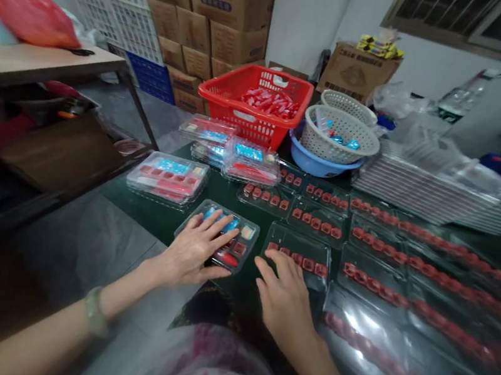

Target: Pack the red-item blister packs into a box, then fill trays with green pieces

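My left hand [195, 250] lies flat with fingers spread on top of a clear plastic box [248, 247]. Through its lid show a blue packet, a small pale block, dark red pieces and a bright red item, partly covered by my fingers. My right hand [285, 285] hovers or rests by the near edge of an open clear tray [301, 241] holding a row of red pieces. Its fingers are apart and curved, with nothing seen in them; whether they touch the tray I cannot tell. A stack of filled boxes [169, 176] sits left of my left hand.
More filled boxes [252, 161] are piled behind. Rows of clear trays [374, 274] with red pieces cover the right side. Farther back stand a red basket [252, 117] of red wrapped items, a grey colander [343, 129] in a blue basin [320, 165], and stacked trays [403, 183].
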Tool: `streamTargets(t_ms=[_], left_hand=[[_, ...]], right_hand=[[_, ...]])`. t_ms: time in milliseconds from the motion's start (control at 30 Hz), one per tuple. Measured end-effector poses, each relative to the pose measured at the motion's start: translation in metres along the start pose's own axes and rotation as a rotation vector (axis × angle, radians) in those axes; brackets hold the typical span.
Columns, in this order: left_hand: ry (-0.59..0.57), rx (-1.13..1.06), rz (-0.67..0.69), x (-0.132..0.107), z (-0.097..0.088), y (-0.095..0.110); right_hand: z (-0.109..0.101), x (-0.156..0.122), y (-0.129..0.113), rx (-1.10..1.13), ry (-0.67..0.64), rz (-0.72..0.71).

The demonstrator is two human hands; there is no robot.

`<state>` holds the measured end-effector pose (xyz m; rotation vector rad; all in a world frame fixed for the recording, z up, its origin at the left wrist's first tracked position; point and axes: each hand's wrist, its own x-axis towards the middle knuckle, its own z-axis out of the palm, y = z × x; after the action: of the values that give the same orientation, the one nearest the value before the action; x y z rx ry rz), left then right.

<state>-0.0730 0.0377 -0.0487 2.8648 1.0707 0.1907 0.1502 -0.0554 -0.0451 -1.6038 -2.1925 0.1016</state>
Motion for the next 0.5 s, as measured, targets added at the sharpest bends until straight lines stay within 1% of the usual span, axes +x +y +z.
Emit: streamTargets(t_ms=[67,133,167,233,300,400,500], left_hand=[[0.017,0.013,-0.006,0.003,-0.002,-0.007],[0.037,0.018,-0.030,0.008,-0.005,-0.008],[0.044,0.011,-0.040,0.011,-0.007,-0.005],[0.049,-0.034,-0.014,0.020,-0.012,0.008],[0.024,-0.092,0.078,0.031,-0.014,0.029],[-0.038,-0.134,0.235,0.047,-0.012,0.061],[-0.071,-0.144,0.319,0.057,-0.006,0.079]], right_hand=[[-0.008,-0.020,0.012,-0.107,0.066,0.095],[-0.012,-0.037,0.024,-0.209,0.072,0.166],[-0.012,-0.044,0.029,-0.247,0.058,0.184],[-0.009,-0.052,0.034,-0.290,0.031,0.194],[-0.002,-0.055,0.032,-0.282,0.039,0.186],[0.008,-0.055,0.025,-0.222,0.105,0.164],[0.014,-0.057,0.022,-0.239,0.183,0.132]])
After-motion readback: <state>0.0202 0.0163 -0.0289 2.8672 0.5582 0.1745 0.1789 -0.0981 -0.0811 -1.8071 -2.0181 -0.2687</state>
